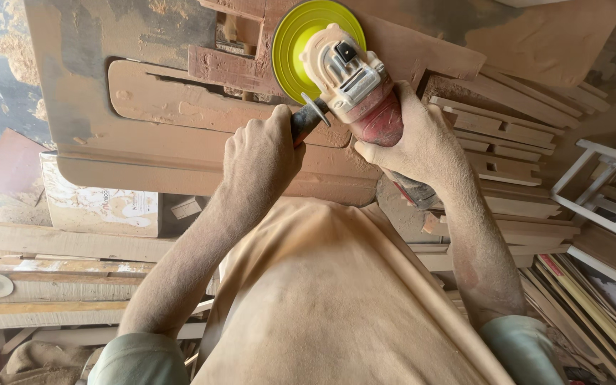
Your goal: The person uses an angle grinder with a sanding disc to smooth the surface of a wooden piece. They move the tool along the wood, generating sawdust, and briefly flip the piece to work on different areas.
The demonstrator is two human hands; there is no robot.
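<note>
Hands clenched on angle grinder (354, 89): left hand (259, 153) grips side handle, right hand (411, 139) wraps body

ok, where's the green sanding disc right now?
Head view, top centre: the green sanding disc sits on the angle grinder, against the dusty wooden board, just above both hands.

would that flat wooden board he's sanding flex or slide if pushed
The wooden board looks thick and wide, so probably stiff and fairly heavy. Its dust coat may make it slippery. Both hands are on the grinder, none steadying it.
</note>
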